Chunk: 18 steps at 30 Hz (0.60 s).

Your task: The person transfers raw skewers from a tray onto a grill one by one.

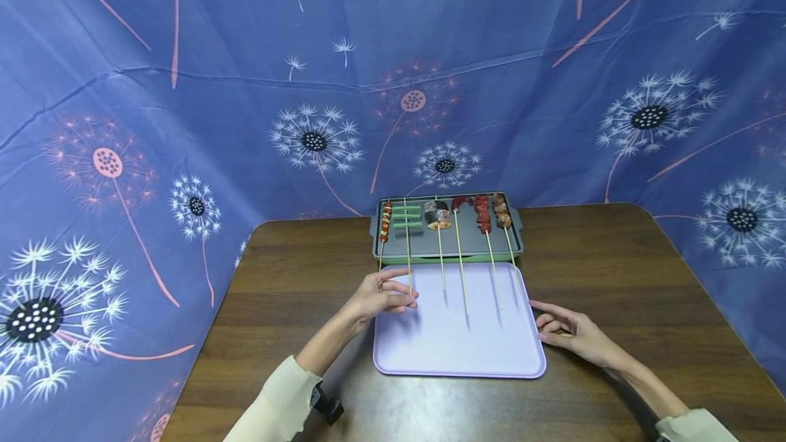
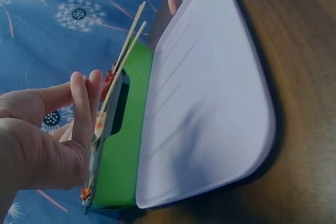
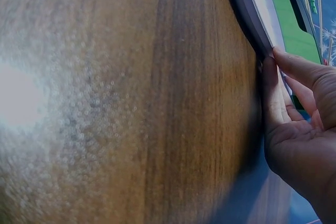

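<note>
Pinched between the thumb and fingers of my left hand [image 1: 389,295] is the bare end of a skewer with green pieces [image 1: 407,217], its food end over the dark grill pan [image 1: 442,247]. In the left wrist view my left hand [image 2: 58,129] is beside the pan, its fingertips close together. My right hand [image 1: 571,335] touches the right edge of the lilac tray [image 1: 460,353] with thumb and forefinger extended, as the right wrist view also shows at the tray rim [image 3: 254,19]. Other skewers lie with sticks reaching over the tray.
Along the pan lie a small mixed skewer [image 1: 385,222], a fish piece [image 1: 437,215], a curled red piece [image 1: 462,202], red meat [image 1: 482,213] and a brown skewer [image 1: 501,211]. A green box side [image 2: 118,171] shows under the pan. Behind the wooden table [image 1: 295,271] hangs blue cloth [image 1: 491,53].
</note>
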{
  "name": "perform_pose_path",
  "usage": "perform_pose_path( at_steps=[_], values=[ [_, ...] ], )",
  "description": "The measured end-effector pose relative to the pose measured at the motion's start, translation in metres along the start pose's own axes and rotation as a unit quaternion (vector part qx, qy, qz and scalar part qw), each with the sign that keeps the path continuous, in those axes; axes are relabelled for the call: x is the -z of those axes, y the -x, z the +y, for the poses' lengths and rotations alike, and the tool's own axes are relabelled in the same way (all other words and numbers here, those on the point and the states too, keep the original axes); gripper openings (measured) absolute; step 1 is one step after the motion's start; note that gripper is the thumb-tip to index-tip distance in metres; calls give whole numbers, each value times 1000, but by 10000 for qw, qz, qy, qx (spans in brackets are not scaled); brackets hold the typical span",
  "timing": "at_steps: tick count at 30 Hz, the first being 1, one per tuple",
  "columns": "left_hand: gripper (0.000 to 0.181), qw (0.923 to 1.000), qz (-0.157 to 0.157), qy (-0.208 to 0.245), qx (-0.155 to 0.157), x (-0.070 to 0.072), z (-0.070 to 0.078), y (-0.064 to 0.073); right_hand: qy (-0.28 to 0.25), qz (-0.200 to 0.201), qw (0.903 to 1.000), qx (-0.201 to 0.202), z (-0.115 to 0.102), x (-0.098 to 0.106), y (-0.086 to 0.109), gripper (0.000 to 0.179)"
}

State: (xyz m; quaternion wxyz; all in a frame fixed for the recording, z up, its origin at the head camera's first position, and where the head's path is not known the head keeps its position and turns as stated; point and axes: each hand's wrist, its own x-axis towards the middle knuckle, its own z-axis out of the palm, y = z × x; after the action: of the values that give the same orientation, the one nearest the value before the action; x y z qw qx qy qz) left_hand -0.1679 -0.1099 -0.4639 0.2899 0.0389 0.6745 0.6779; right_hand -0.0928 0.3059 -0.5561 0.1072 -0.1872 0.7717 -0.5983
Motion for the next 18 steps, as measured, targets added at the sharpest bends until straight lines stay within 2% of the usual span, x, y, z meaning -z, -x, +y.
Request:
perform_pose_path(
  at_steps=[5,12,18],
  values=[
    [64,10000,38,34,37,1,2,-11,16,-9,10000,-50,0,0,2,58],
    [56,9995,199,-6,263,3,3,-23,14,47,10000,37,3,0,-1,58],
    [61,9995,271,-110,122,3,0,-25,-7,56,10000,60,5,0,-1,58]
  ],
)
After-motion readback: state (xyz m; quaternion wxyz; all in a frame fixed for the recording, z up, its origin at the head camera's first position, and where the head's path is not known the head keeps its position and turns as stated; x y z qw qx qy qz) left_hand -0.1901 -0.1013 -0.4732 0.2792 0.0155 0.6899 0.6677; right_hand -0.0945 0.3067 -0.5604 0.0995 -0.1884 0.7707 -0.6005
